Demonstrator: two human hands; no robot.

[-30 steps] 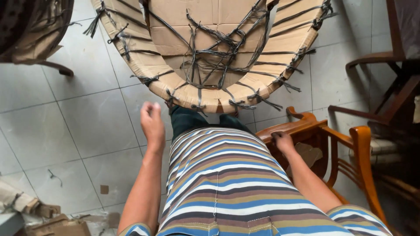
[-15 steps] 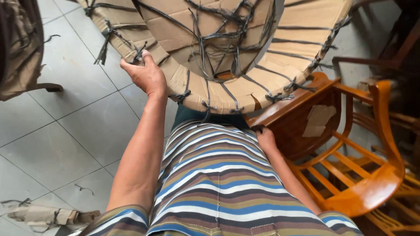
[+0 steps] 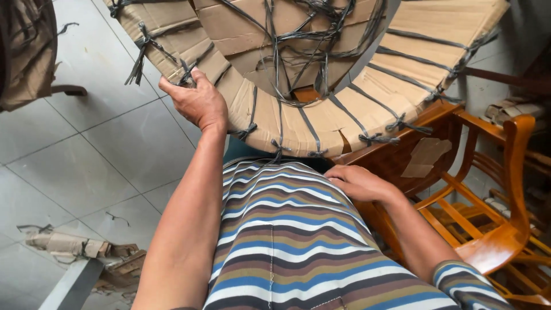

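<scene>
I see left hand (image 3: 198, 103), grip closed over rim of cardboard-wrapped round frame (image 3: 321, 74) bound with dark straps, frame tilted above lap. Right hand (image 3: 359, 182), grip loose, fingers flat, holding nothing, beside wooden chair (image 3: 488, 189). Cardboard scraps (image 3: 74, 250) on tiled floor (image 3: 86, 155).

A furniture workshop or packing area is suggested. Polished wooden armchairs (image 3: 488, 201) are crowded together at the right, and a round piece of furniture wrapped in cardboard (image 3: 321, 74) and tied with dark plastic straps (image 3: 287, 51) is seen in front. Torn cardboard scraps (image 3: 74, 250) are scattered over the pale tiled floor (image 3: 103, 143), and another wrapped piece (image 3: 26, 51) is set at the left.
</scene>
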